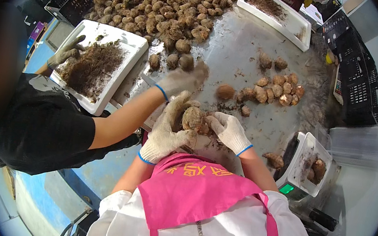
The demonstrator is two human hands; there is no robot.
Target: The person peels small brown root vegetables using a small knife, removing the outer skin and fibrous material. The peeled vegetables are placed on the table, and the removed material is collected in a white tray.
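Observation:
My left hand (168, 129), in a white knit glove with a blue cuff, grips a large hairy taro corm (193, 118) just above the table's near edge. Against its right side is a smaller reddish-brown taro (204, 128). The bent fingers of my right hand (227, 131), gloved alike, are on this smaller piece. Whether the two pieces are joined is hard to see. Dark scraps lie on the metal table (233, 45) around my hands. Beyond them are a round brown taro (225, 91) and a group of small taros (277, 90).
A co-worker's blurred gloved hand (186, 78) reaches in from the left, close to my left hand. Their other hand (69, 53) rests at a white tray (137, 46) of fibre scraps. A taro heap (167, 5) lies behind. A scale (306, 160) bearing taros stands right, before black crates (357, 75).

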